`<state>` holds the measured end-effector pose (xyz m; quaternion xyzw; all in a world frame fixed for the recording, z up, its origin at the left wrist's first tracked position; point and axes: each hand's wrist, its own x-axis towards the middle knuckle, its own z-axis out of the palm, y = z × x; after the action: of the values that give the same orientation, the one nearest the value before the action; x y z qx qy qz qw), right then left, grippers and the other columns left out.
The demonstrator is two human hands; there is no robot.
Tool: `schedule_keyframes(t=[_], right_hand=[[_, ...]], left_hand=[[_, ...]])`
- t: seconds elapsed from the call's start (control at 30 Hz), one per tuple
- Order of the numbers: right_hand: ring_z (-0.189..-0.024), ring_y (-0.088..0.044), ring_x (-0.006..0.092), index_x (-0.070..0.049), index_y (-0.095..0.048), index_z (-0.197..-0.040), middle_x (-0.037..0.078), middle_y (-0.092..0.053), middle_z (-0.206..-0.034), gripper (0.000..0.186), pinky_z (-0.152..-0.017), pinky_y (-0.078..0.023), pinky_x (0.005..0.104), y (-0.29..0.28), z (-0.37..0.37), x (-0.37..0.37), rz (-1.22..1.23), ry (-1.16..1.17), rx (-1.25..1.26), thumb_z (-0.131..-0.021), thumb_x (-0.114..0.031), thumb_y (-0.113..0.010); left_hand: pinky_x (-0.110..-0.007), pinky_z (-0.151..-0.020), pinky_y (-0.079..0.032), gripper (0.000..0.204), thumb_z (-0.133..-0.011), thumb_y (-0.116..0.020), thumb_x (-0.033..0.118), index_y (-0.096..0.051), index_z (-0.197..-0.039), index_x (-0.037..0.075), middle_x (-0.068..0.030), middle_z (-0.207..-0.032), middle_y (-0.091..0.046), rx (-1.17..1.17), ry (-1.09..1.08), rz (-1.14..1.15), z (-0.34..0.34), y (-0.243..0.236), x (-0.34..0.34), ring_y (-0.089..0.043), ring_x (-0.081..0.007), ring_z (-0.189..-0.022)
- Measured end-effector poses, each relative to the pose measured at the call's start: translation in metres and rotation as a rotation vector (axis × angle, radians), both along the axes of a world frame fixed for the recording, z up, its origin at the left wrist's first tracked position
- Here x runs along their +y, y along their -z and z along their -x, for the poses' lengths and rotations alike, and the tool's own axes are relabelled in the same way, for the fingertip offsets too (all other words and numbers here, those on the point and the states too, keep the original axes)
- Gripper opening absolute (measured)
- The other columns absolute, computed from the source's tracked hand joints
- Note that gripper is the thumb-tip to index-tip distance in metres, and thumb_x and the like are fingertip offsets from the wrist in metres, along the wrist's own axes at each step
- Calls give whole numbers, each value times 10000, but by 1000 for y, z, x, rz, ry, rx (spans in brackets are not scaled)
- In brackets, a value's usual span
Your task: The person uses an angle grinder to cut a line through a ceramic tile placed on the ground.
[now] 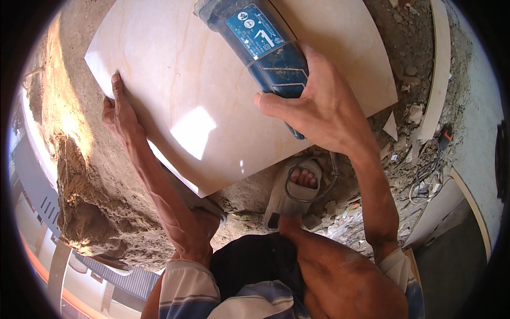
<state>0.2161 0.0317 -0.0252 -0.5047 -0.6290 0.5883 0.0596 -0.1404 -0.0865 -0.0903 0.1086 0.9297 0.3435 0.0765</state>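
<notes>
Over the glossy cream tile (154, 69), a blue power tool (260, 48) sits in the right hand (326, 103), fingers wrapped around its rear body. Well apart, the left hand's (125, 111) fingers grip the tile's left edge. A cord (336, 165) loops by a sandal (277, 199).

Your tile (154, 69) is cream, faintly veined in tan. Your tool (281, 66) is dark blue, its label (255, 33) a brighter blue with white symbols. Your sandal (277, 194) is greyish beige, your shorts (255, 260) black, your shirt (186, 282) cream with blue bands. The soil (101, 204) is brown.
</notes>
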Motion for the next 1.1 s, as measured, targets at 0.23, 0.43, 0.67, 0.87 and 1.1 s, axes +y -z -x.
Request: schedule_keyframes(t=[0.23, 0.43, 0.67, 0.87, 1.1], right_hand=[[-716, -718, 204, 47, -655, -1285, 124, -728, -942, 649, -648, -619, 373, -2, -4, -2, 12, 15, 1, -849, -352, -926], [-835, -723, 238, 24, -670, -1270, 133, -730, -975, 640, -793, -621, 416, -6, -8, -5, 5, 10, -14, -829, -360, -929], [-849, -719, 250, 29, -674, -1253, 145, -735, -993, 632, -818, -613, 420, -8, -11, -8, 13, 19, -11, -823, -358, -928], [-858, -722, 253, 36, -673, -1257, 147, -738, -994, 640, -826, -611, 421, -6, -12, -10, 22, 29, 10, -826, -364, -926], [-846, -728, 253, 36, -673, -1259, 147, -741, -986, 647, -815, -615, 417, -9, -18, -13, 18, 28, 12, -821, -368, -926]], left_hand=[[-360, -450, -462, 656, -954, -870, 676, -563, -697, 157, 9, -631, -590, -11, 14, -22, 2, 4, -1, -516, -113, -521], [-389, -500, -531, 615, -952, -866, 680, -673, -756, 130, -22, -696, -685, -12, -14, 10, 14, 8, -5, -605, -130, -577], [-390, -548, -559, 585, -937, -889, 662, -762, -838, 99, -48, -775, -759, -6, -10, -33, 20, 16, -4, -655, -149, -631], [-372, -441, -455, 615, -915, -923, 632, -585, -721, 156, 14, -609, -581, 13, -8, -77, 1, 5, 5, -455, -111, -478], [-400, -546, -536, 622, -937, -869, 694, -698, -775, 118, -22, -709, -696, -3, -13, 42, 17, 10, -3, -618, -145, -613]])
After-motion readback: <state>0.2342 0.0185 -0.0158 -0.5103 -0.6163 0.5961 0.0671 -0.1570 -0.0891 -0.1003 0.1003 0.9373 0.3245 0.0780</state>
